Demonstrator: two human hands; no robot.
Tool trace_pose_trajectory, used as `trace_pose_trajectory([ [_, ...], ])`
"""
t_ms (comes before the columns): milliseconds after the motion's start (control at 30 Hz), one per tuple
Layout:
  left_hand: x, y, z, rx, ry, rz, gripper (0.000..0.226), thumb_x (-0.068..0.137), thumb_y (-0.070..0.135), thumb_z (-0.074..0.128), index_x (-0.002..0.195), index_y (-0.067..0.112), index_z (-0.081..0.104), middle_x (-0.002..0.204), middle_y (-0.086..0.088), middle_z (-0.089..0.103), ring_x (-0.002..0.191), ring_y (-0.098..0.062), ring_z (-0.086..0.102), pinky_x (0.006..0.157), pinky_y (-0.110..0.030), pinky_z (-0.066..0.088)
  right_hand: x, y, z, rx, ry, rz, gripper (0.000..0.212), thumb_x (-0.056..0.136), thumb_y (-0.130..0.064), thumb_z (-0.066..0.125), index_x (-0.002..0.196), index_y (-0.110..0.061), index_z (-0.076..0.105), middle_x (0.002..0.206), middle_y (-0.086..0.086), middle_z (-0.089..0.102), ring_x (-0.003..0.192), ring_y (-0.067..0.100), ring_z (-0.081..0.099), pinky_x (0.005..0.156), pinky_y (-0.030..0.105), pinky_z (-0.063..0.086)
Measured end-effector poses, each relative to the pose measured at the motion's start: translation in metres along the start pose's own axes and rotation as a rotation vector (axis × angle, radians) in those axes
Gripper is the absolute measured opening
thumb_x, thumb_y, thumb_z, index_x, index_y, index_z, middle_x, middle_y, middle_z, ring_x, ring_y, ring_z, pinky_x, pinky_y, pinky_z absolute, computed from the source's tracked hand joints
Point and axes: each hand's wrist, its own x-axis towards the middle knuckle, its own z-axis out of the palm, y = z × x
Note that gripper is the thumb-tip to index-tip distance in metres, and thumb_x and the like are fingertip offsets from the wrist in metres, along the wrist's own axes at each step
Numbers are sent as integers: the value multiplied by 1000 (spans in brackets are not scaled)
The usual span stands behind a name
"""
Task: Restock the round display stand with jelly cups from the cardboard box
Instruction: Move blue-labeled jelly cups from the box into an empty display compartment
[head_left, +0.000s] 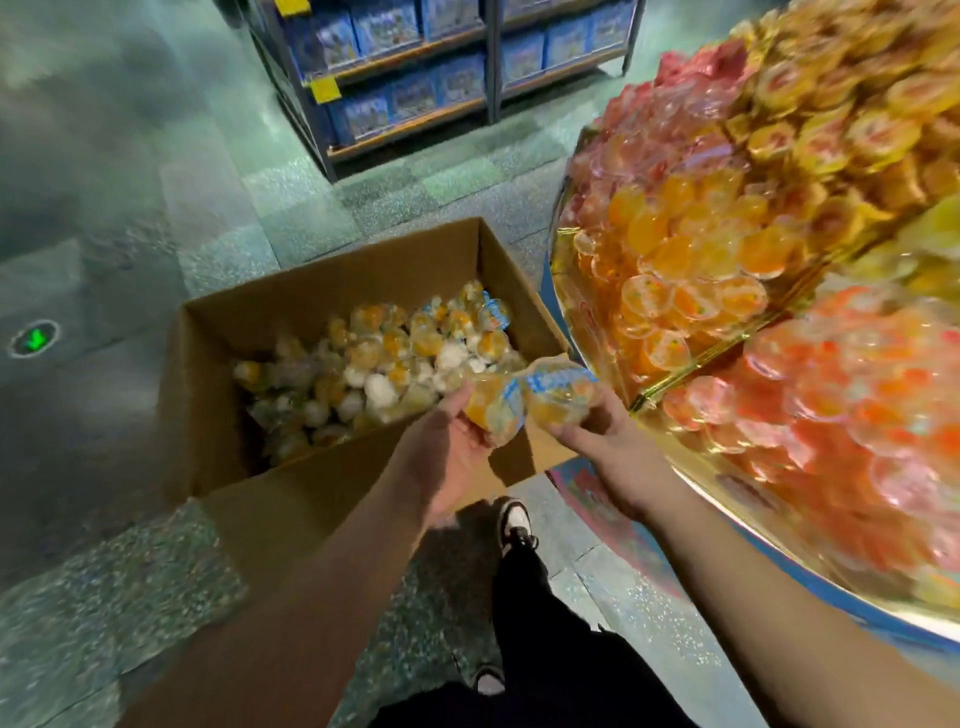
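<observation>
An open cardboard box (291, 499) stands on the floor, half full of orange and white jelly cups (374, 374). My left hand (457, 447) grips an orange jelly cup (493, 410) above the box's near right corner. My right hand (608, 441) holds another jelly cup (558, 395) with a blue lid beside it. The two cups touch. To the right is the round display stand (654, 462), with a gold rim and gold dividers, piled with orange cups (691, 270), red ones (852, 405) and yellow ones (841, 124).
A shelf unit (415, 67) with blue packages stands across the aisle behind the box. The floor is grey-green tile with a green arrow marker (35, 339) at the left. My leg and shoe (514, 525) are below the hands, between box and stand.
</observation>
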Motion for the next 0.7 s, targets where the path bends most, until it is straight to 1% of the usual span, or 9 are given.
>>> trace_pose_trajectory([
  [67, -30, -4, 30, -15, 14, -45, 45, 92, 34, 57, 127, 6, 57, 106, -9, 72, 94, -20, 66, 83, -30, 50, -39, -13, -14, -11, 76, -26, 50, 78, -14, 78, 118, -33, 54, 106, -15, 70, 100, -7, 64, 89, 14, 46],
  [167, -64, -12, 77, -23, -59, -61, 23, 97, 28, 54, 109, 10, 64, 91, -7, 75, 76, -16, 71, 63, -25, 55, -90, -27, -40, -51, 178, -83, 50, 85, 0, 71, 117, -31, 51, 106, -21, 66, 92, -16, 62, 78, 2, 42],
  [233, -79, -24, 107, -17, -123, -68, 21, 100, 27, 50, 98, 13, 65, 83, -3, 75, 66, -11, 71, 56, -21, 54, -118, -29, -62, -75, 246, -98, 50, 84, -4, 73, 119, -33, 51, 109, -21, 68, 100, -11, 62, 82, 4, 42],
  [300, -87, -41, 138, -7, -145, -62, 19, 99, 31, 52, 96, 19, 67, 84, 1, 75, 66, -9, 68, 63, -21, 48, -146, -30, -84, -78, 316, -117, 54, 84, -7, 74, 126, -30, 48, 116, -16, 67, 102, -9, 62, 84, 5, 43],
  [433, -97, -82, 201, 29, -141, -107, 24, 94, 34, 60, 112, 19, 66, 87, 2, 74, 76, -11, 63, 62, -23, 43, -201, -24, -133, -81, 449, -138, 60, 84, -8, 75, 131, -28, 44, 116, -13, 66, 100, -6, 64, 90, 13, 49],
  [533, -108, -123, 251, 53, -197, -121, 28, 95, 31, 60, 118, 17, 63, 95, -2, 73, 81, -14, 65, 59, -25, 51, -243, -13, -176, -73, 546, -147, 57, 84, -2, 73, 129, -23, 45, 108, -13, 66, 89, -12, 64, 80, 7, 45],
  [600, -116, -156, 285, 65, -232, -105, 28, 95, 31, 58, 120, 20, 62, 92, 0, 75, 81, -14, 66, 68, -27, 51, -271, -1, -208, -61, 608, -138, 53, 85, -4, 74, 126, -23, 46, 107, -10, 66, 86, -13, 63, 77, 5, 43],
  [633, -117, -174, 302, 75, -236, -100, 28, 95, 33, 58, 120, 20, 62, 90, 2, 75, 79, -13, 66, 69, -27, 50, -284, 7, -225, -59, 641, -128, 51, 84, -7, 75, 124, -24, 48, 108, -8, 68, 90, -10, 64, 80, 8, 45],
  [700, -120, -211, 335, 89, -230, -115, 31, 94, 35, 59, 120, 18, 63, 94, 0, 74, 73, -12, 67, 57, -23, 48, -314, 28, -263, -52, 693, -108, 44, 83, -12, 77, 117, -27, 53, 109, -6, 71, 99, 3, 66, 88, 21, 48],
])
